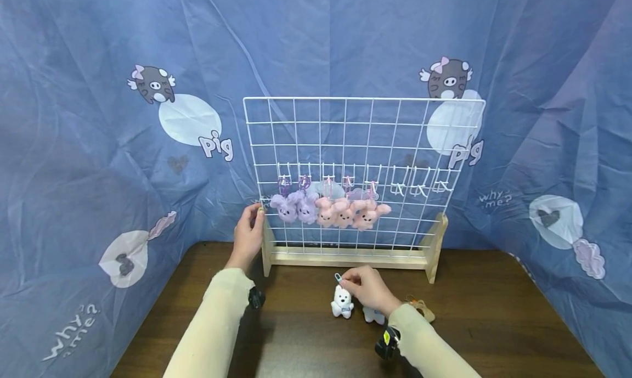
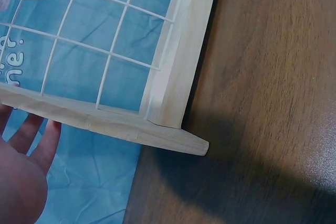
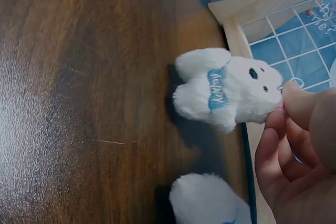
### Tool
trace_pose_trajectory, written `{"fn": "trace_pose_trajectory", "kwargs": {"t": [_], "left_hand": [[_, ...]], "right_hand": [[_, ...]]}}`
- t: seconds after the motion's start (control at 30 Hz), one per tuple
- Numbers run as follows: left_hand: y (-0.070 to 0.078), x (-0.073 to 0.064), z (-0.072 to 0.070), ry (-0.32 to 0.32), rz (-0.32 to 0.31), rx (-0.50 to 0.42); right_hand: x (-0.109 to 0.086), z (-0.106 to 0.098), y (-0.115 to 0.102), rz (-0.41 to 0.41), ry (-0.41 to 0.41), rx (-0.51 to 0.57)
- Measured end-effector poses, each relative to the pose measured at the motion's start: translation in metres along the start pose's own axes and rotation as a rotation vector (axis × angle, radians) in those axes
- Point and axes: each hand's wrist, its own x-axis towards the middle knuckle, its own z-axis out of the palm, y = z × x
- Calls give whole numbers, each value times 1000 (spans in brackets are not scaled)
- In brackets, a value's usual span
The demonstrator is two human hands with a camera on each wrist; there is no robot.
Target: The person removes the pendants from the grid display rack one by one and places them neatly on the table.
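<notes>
My right hand [image 1: 367, 287] pinches a white plush bear keychain [image 1: 342, 303] at the top of its head, by its clasp. The bear hangs upright, with a blue patch on its front, low over the table. In the right wrist view the thumb and fingertips close at the head of the bear [image 3: 226, 90]. A second white plush [image 1: 373, 315] lies partly hidden behind the right hand. My left hand [image 1: 249, 232] grips the left wooden side of a white wire grid rack [image 1: 345, 252]; in the left wrist view its fingers lie along the wood [image 2: 105, 121].
Two purple plush keychains [image 1: 294, 207] and three pink ones [image 1: 345, 213] hang on hooks across the grid. Bare white hooks [image 1: 418, 190] are at its right. A tan plush [image 1: 422, 309] lies on the brown table [image 1: 494, 323] behind the right forearm. Blue cloth [image 1: 370, 43] surrounds the table.
</notes>
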Motion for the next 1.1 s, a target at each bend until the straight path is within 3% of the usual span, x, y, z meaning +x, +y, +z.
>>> {"fn": "trace_pose_trajectory", "kwargs": {"t": [0.17, 0.73, 1.1], "left_hand": [[1, 0, 0, -10, -10, -4], [-2, 1, 0, 6, 5, -4], [-3, 1, 1, 11, 13, 9]], "right_hand": [[-1, 1, -2, -32, -5, -49], [2, 12, -5, -21, -39, -112], [2, 6, -6, -27, -25, -121]]}}
